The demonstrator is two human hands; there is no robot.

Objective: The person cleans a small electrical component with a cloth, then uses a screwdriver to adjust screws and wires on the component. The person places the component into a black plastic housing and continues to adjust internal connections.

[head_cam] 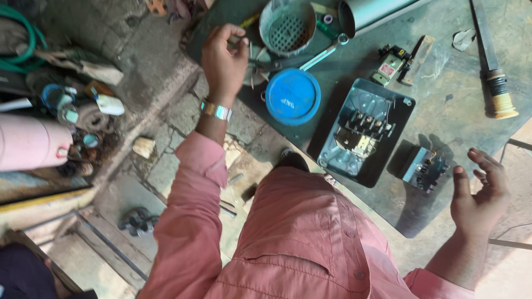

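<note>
Scissors-like tool (256, 62) sits at the bench's far edge, and the left hand (223, 55) is closed around its handle, right beside a blue round lid (292, 96). Perforated metal bowl (287, 25) behind it looks empty. Open switch box (361, 130) has a contactor block inside. Right hand (480, 191) hovers open, fingers spread, near a small terminal block (424, 168), holding nothing.
</note>
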